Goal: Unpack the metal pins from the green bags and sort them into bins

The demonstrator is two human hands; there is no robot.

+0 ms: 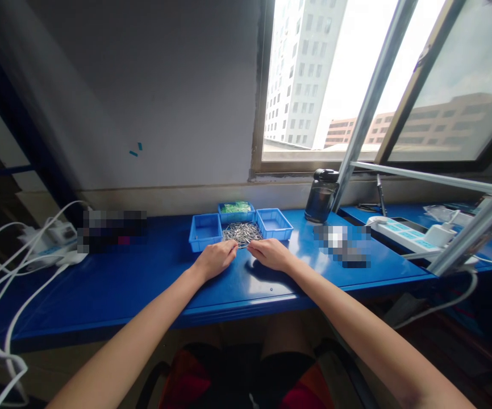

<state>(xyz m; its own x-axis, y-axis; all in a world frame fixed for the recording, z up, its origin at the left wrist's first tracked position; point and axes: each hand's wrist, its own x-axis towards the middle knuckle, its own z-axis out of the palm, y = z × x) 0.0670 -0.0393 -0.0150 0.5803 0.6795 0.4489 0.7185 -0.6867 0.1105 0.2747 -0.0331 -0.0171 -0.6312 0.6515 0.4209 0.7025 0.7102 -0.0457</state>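
Observation:
A heap of small silvery metal pieces (241,232), perhaps screws or pins, lies on the blue table between blue plastic bins. At its near edge my left hand (218,258) is closed, fingertips pinched together. Just across a narrow gap, my right hand (270,254) is pinched the same way, pointing at the left. A thin piece seems to show between the fingertips, too small to make out. The left bin (205,230) and the right bin (274,223) flank the heap. Behind it, the back bin (224,217) holds green-and-clear packets (236,207).
A dark bottle (320,196) stands at the back right, near a metal post (367,108). White cables and plugs (54,238) crowd the table's left end. A white power strip (403,234) lies on the right. The table's front edge (246,309) runs below my wrists.

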